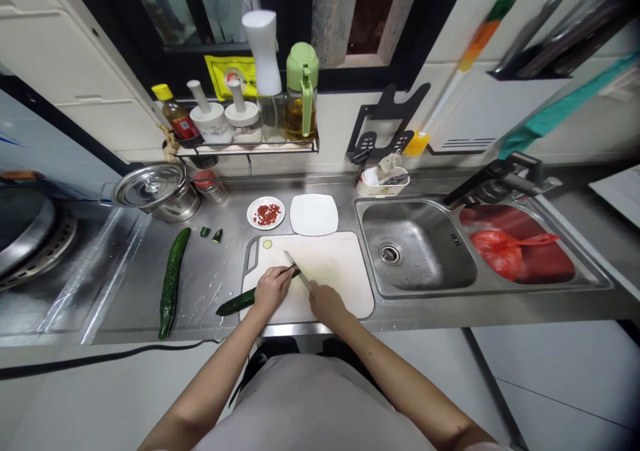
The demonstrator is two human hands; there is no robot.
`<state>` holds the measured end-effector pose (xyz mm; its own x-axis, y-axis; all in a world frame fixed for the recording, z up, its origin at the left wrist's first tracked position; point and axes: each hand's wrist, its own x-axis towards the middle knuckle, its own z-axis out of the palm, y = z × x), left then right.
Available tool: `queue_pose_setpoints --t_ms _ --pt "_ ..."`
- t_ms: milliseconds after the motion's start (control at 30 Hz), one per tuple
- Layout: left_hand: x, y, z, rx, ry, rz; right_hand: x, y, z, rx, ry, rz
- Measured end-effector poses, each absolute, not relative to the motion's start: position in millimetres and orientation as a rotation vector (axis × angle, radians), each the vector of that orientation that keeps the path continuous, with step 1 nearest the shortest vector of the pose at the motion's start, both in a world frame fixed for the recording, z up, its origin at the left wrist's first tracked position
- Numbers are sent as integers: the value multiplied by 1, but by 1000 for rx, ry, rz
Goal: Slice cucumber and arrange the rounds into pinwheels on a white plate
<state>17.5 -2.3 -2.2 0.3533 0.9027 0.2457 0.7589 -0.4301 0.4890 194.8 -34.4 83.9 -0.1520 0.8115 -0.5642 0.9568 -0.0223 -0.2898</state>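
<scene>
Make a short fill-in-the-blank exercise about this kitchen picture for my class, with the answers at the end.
1. The right hand grips a ____.
2. The left hand holds a cucumber on the cutting ____.
3. Another cucumber lies on the counter, to the person's ____.
4. The plastic bag in the sink is coloured ____.

Missing words: knife; board; left; red.

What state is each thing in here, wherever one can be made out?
Left hand: closed on the held cucumber
Right hand: gripping the knife
Knife: blade at the cucumber's end
Held cucumber: cut, partly covered by the left hand
Other cucumber: whole
Cucumber slice: cut off, lying flat
Red pieces: chopped
Steel pot: lidded
Yellow-capped bottle: closed
Oil dispenser: partly filled
</scene>
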Motion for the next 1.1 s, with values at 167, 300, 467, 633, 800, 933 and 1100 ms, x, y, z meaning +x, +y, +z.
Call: queue_pose_setpoints --t_ms 167,300,467,633,800,933,1100 --pt "17 -1 -2 2330 1466 693 190 -32 80 1895 2039 -896" --pt "16 -1 -2 2345 1459 696 193 -37 80 1878 2026 -904" --pt "16 1 -4 2338 1456 693 193 -35 78 1871 2037 -914" --pt "15 2 -5 2328 1453 666 192 -35 75 1887 2053 -924" --pt "15 1 -4 2325 1452 665 195 -40 73 1885 2041 -934" --pt "15 2 -5 2329 1458 657 193 -36 70 1886 2048 -927" --pt "14 2 -7 2320 1458 648 194 -39 67 1887 2062 -910"
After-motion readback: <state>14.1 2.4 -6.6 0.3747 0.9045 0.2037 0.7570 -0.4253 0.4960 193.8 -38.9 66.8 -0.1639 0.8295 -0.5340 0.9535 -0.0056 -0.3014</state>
